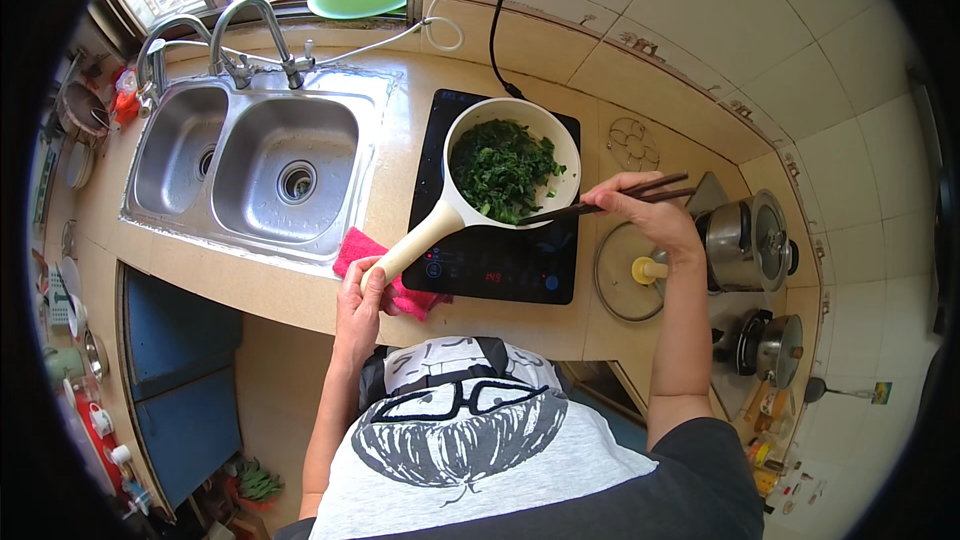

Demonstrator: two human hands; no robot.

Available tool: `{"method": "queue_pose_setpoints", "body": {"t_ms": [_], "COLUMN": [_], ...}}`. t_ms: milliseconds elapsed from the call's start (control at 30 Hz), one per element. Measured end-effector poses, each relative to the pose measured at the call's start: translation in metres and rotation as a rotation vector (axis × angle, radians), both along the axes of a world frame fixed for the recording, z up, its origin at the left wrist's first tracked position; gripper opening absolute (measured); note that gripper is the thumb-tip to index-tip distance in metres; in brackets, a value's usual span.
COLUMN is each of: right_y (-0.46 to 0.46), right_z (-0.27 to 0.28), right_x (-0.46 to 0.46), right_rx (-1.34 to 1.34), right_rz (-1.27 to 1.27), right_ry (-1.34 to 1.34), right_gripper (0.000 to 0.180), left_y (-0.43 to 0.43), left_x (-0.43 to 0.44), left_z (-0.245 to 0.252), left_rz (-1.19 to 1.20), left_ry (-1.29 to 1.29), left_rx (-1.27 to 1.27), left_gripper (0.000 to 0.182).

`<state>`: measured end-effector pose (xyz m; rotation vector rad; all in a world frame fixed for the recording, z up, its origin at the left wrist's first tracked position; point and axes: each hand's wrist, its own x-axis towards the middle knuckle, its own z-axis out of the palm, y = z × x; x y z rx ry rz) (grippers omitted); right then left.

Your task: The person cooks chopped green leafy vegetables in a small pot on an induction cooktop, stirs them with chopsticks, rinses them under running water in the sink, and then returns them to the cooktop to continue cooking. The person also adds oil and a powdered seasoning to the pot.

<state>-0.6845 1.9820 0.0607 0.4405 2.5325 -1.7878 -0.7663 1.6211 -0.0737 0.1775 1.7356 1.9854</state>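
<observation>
My left hand (360, 301) grips the cream handle (417, 246) of a white saucepan (568, 150). The pan stands on a black induction cooktop (499, 277) whose red display is lit. Chopped leafy greens (502, 165) lie heaped inside, a few bits stuck on the right inner wall. In my right hand (637, 210) is a pair of dark chopsticks (559, 214), their tips at the pan's near rim beside the greens. A pink cloth (409, 301) lies under the handle, partly beneath the cooktop's left edge.
A double steel sink (217, 165) with two curved taps lies left. A glass lid (622, 292) with a yellow knob rests under my right forearm, near a wire trivet (634, 144). Steel pots (739, 244) stand far right. A black power cord (493, 37) runs behind the cooktop.
</observation>
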Motion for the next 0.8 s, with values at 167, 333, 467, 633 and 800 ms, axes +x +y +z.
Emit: {"method": "queue_pose_setpoints", "body": {"t_ms": [167,333,467,633,800], "right_y": [0.017,0.019,0.01,-0.026,-0.045], "right_z": [-0.029,-0.026,-0.069,-0.054,-0.073], "right_x": [-0.005,-0.011,-0.029,-0.047,-0.068], "right_rx": [0.142,0.363,-0.021,-0.167,-0.143], "right_rz": [-0.129,-0.27,-0.314,-0.324,-0.129], "right_ry": [-0.002,0.165,0.175,0.327,0.187], "right_gripper": [0.02,0.018,0.02,0.022,0.022], "left_y": [0.001,-0.002,0.002,0.0,0.001], "left_x": [-0.001,0.0,0.001,0.001,0.001], "left_z": [0.001,-0.002,-0.001,-0.001,0.001], "left_rz": [-0.007,-0.009,0.02,0.009,0.012], "left_ry": [-0.012,-0.003,0.009,0.021,0.029], "left_rx": [0.003,0.007,-0.008,-0.018,-0.027], "left_gripper": [0.03,0.03,0.03,0.034,0.033]}}
